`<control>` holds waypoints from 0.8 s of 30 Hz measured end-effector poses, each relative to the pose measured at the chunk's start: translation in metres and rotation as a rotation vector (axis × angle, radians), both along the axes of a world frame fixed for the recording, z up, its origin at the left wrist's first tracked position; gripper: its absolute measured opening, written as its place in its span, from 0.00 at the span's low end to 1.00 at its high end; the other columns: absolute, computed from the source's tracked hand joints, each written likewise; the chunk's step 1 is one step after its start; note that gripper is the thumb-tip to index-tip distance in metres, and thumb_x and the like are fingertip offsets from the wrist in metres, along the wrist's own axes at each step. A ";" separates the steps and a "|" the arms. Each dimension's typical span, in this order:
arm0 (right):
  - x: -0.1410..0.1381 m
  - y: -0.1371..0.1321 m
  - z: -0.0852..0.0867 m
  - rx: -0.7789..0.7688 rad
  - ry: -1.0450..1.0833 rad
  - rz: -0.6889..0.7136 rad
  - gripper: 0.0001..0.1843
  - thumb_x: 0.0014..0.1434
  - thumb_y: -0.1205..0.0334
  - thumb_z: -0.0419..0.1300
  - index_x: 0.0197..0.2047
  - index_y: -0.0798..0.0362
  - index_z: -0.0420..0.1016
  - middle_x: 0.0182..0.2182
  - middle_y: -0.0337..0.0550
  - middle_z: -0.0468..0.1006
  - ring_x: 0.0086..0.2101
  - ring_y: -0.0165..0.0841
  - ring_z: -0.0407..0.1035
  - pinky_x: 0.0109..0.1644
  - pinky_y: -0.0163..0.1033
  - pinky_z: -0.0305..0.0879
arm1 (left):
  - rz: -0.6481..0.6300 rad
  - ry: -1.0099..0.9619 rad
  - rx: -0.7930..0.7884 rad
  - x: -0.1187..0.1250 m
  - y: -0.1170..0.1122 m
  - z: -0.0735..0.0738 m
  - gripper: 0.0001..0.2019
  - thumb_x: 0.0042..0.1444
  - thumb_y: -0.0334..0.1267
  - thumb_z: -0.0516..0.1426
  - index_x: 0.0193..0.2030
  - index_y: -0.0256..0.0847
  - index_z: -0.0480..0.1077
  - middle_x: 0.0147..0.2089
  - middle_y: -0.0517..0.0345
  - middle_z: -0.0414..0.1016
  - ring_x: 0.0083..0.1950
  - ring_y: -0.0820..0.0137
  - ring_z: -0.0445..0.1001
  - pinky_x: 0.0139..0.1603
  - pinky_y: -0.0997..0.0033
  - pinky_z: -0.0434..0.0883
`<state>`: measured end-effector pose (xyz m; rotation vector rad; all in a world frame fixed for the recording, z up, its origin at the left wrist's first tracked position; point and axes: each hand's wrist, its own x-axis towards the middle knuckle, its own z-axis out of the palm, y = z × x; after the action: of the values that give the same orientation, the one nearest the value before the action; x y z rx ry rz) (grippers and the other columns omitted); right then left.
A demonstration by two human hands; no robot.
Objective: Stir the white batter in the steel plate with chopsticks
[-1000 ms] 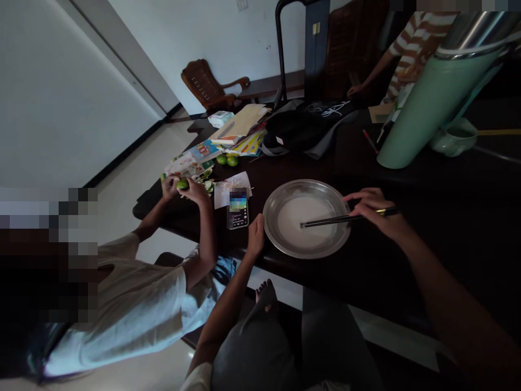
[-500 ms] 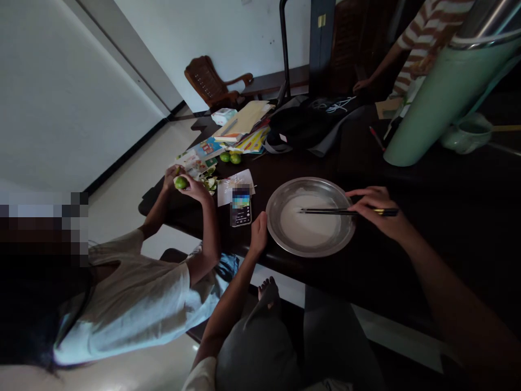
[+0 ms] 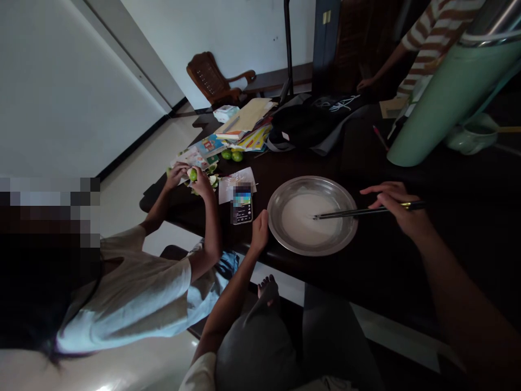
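A pair of dark chopsticks (image 3: 345, 213) is gripped in my right hand (image 3: 401, 209), out past the right rim of a round metal bowl (image 3: 276, 217). Their tips reach into the whitish liquid (image 3: 303, 231) in the bowl. My left hand (image 3: 260, 231) holds the bowl's left rim, thumb uppermost; its other fingers are mostly hidden. Just left of that hand lies a phone (image 3: 243, 210) with its screen lit.
On the left, another person's hands (image 3: 199, 182) hold a green fruit (image 3: 192, 174) above peels. Two green fruits (image 3: 232, 156) lie by stacked books (image 3: 244, 119). A tall green flask (image 3: 431, 103) and a cup (image 3: 474, 133) stand at right; a striped-sleeved person is behind.
My right hand has moved right, drawing the chopstick tips rightward through the liquid. The left hand stays at the bowl's rim. The other person's hands have come closer together around the fruit.
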<state>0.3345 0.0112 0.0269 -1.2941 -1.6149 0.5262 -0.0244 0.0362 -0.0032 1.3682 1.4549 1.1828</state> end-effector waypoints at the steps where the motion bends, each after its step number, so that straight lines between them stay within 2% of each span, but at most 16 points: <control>1: -0.001 0.000 0.000 -0.010 0.002 0.027 0.25 0.70 0.43 0.55 0.26 0.39 0.82 0.46 0.40 0.88 0.53 0.47 0.71 0.64 0.61 0.66 | 0.001 0.002 -0.002 0.000 0.000 0.000 0.29 0.68 0.63 0.53 0.24 0.42 0.62 0.26 0.63 0.61 0.31 0.71 0.59 0.35 0.70 0.63; 4: -0.006 0.000 -0.002 -0.034 -0.048 0.121 0.20 0.68 0.42 0.58 0.30 0.37 0.85 0.45 0.39 0.88 0.52 0.48 0.72 0.61 0.62 0.68 | 0.005 0.001 0.001 0.001 0.000 0.000 0.29 0.67 0.64 0.52 0.25 0.42 0.63 0.26 0.63 0.62 0.31 0.71 0.60 0.35 0.70 0.64; 6: -0.007 0.000 -0.002 -0.029 -0.077 0.115 0.18 0.67 0.42 0.60 0.32 0.37 0.85 0.46 0.39 0.88 0.52 0.49 0.72 0.62 0.65 0.67 | 0.009 -0.001 0.000 0.001 -0.001 0.000 0.30 0.66 0.66 0.52 0.25 0.41 0.64 0.26 0.63 0.62 0.31 0.71 0.60 0.36 0.70 0.64; 10: 0.002 0.001 0.000 -0.026 -0.041 0.008 0.24 0.70 0.39 0.54 0.29 0.38 0.84 0.46 0.41 0.87 0.54 0.49 0.72 0.64 0.64 0.65 | 0.013 -0.009 -0.016 0.002 -0.001 0.001 0.30 0.65 0.67 0.53 0.25 0.42 0.63 0.26 0.62 0.61 0.32 0.71 0.59 0.36 0.71 0.63; 13: -0.001 0.000 0.000 -0.029 -0.039 0.078 0.25 0.70 0.40 0.54 0.28 0.39 0.84 0.46 0.42 0.87 0.53 0.48 0.72 0.62 0.61 0.68 | 0.012 -0.006 -0.015 0.003 -0.001 0.001 0.30 0.65 0.66 0.53 0.25 0.42 0.63 0.26 0.62 0.61 0.32 0.71 0.59 0.36 0.70 0.63; 15: -0.005 -0.001 0.000 -0.035 -0.080 0.140 0.19 0.67 0.42 0.58 0.32 0.39 0.85 0.46 0.41 0.87 0.51 0.48 0.73 0.60 0.61 0.69 | 0.021 0.005 -0.013 0.003 -0.001 0.001 0.29 0.65 0.65 0.53 0.25 0.42 0.62 0.26 0.62 0.62 0.32 0.71 0.59 0.36 0.70 0.63; 18: -0.002 0.000 0.002 -0.016 -0.081 0.083 0.19 0.68 0.44 0.59 0.32 0.40 0.85 0.47 0.41 0.87 0.51 0.48 0.72 0.61 0.63 0.67 | 0.028 0.016 -0.009 0.003 0.000 0.001 0.29 0.66 0.64 0.53 0.25 0.42 0.62 0.27 0.62 0.62 0.32 0.71 0.60 0.37 0.70 0.64; 21: 0.005 0.000 0.003 -0.003 -0.019 0.013 0.25 0.70 0.43 0.55 0.27 0.41 0.83 0.46 0.42 0.88 0.53 0.48 0.71 0.63 0.63 0.66 | 0.020 0.021 -0.009 0.004 0.000 0.001 0.29 0.65 0.65 0.52 0.26 0.42 0.63 0.27 0.62 0.62 0.33 0.71 0.60 0.38 0.70 0.64; 24: 0.001 -0.001 0.002 -0.022 -0.028 0.079 0.24 0.69 0.43 0.56 0.28 0.40 0.84 0.46 0.41 0.88 0.52 0.48 0.71 0.62 0.61 0.68 | 0.025 0.022 0.001 0.004 -0.001 0.001 0.29 0.65 0.66 0.52 0.26 0.42 0.62 0.27 0.62 0.61 0.33 0.70 0.60 0.38 0.69 0.64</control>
<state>0.3357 0.0104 0.0293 -1.2633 -1.6930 0.5782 -0.0206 0.0357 -0.0024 1.3708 1.4914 1.1878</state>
